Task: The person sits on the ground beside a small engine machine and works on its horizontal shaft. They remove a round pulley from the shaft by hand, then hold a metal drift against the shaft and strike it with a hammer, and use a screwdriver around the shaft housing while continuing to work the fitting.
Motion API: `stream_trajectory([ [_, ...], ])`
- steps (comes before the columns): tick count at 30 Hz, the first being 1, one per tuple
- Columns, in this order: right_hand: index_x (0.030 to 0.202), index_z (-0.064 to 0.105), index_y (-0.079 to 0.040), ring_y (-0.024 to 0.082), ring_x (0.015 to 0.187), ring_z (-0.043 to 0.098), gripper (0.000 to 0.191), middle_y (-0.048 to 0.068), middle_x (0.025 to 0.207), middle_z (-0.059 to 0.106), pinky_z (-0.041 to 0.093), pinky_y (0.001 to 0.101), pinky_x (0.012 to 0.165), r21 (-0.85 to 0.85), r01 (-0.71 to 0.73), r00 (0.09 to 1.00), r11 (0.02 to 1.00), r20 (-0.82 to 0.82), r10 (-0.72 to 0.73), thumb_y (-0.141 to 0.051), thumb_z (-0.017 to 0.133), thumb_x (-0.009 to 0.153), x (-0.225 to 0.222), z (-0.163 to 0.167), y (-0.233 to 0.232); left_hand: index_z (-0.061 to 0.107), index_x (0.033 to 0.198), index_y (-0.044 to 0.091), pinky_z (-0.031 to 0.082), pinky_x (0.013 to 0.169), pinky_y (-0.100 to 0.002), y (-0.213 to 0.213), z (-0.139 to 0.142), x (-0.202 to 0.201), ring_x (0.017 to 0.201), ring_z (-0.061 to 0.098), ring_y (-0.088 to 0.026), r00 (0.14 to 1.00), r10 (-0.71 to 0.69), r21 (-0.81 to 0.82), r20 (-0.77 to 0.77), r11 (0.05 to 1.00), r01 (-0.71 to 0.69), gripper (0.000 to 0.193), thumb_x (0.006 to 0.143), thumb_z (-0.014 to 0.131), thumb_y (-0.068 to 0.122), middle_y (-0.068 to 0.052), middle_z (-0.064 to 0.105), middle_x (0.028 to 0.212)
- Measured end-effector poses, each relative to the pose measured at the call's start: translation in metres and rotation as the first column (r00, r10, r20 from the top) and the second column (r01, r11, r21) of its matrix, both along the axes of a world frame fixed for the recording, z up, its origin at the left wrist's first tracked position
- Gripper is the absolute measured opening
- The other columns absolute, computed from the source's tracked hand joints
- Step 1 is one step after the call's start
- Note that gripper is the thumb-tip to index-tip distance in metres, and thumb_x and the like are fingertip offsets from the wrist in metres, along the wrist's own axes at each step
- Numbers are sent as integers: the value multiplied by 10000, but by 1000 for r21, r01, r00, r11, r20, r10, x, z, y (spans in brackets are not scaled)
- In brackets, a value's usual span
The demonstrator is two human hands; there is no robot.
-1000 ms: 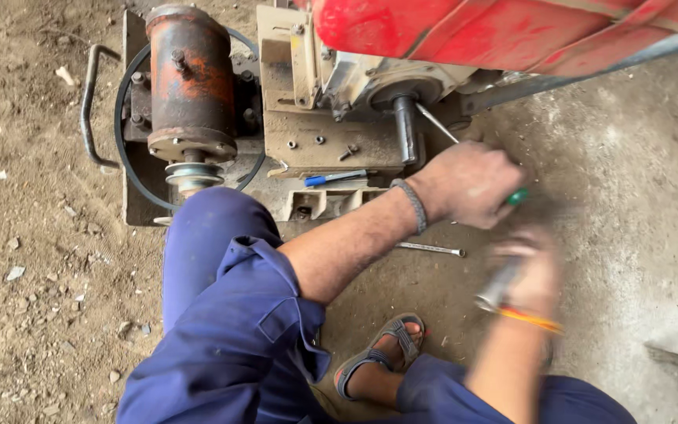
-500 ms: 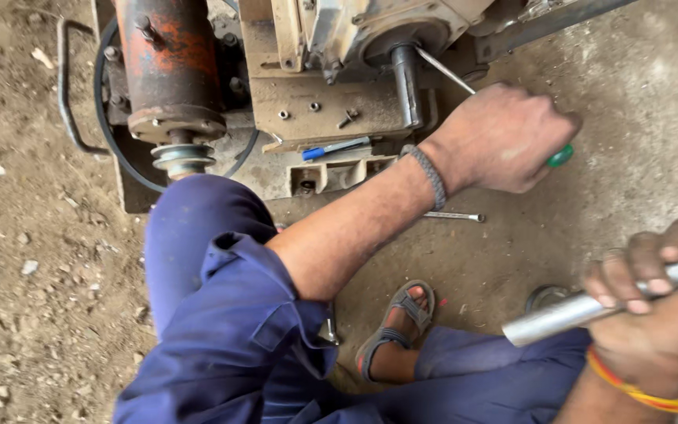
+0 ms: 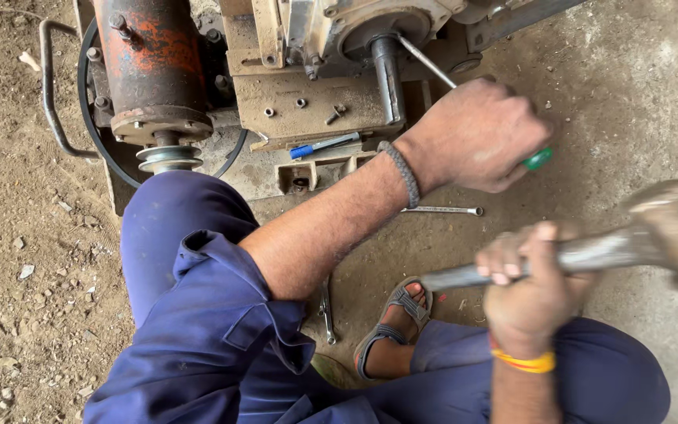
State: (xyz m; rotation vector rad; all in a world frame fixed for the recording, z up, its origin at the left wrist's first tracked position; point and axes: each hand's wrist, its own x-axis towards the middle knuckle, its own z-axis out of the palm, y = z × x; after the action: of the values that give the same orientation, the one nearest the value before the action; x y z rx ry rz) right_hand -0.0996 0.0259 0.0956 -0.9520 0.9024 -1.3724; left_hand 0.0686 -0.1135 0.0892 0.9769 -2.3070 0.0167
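Nearest me, the right hand (image 3: 531,286) was clenched round the metal handle of a hammer (image 3: 590,251), its blurred head out to the right, drawn clear of the tool it faced. Just beyond, the left hand (image 3: 476,133) gripped a green-handled screwdriver (image 3: 433,72) tight, the shaft slanting up so its tip met the grey shaft housing (image 3: 382,35) of the machine, seemingly braced as a punch. A spanner (image 3: 442,210) lay on the concrete between them. Farther back stood the rusty orange motor (image 3: 154,67) with its pulley (image 3: 168,157).

A rough repair yard: dirt ground (image 3: 17,314), rusty motor (image 3: 154,67), scattered spanners (image 3: 442,210).
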Motion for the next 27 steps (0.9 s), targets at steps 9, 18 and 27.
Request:
stream_trajectory([
  [9,933,449,-91,93,551,424,212,-8,664,442,410,306,527,-59,39,999,998,-29,-40,-157,591,1076,41,-35,11,658,925,89,540,481,-417,9,-2,14,531,659,-245,1000,13,-160,-16,987,-15,235,905,652,323,-23,568,504],
  [18,934,431,-73,92,534,437,244,14,642,452,423,305,516,-131,87,995,988,-36,-92,-144,584,1110,61,-63,15,626,857,84,559,561,-421,20,-3,25,662,677,-251,999,-31,-84,26,996,33,244,894,691,316,-33,576,520],
  [27,873,456,-56,114,520,438,279,18,652,465,395,325,486,-28,74,982,997,-174,-78,-115,623,1089,57,-51,4,636,963,48,560,504,-422,1,-3,10,570,706,-253,992,60,-133,-115,988,-75,237,906,649,277,-62,645,612],
])
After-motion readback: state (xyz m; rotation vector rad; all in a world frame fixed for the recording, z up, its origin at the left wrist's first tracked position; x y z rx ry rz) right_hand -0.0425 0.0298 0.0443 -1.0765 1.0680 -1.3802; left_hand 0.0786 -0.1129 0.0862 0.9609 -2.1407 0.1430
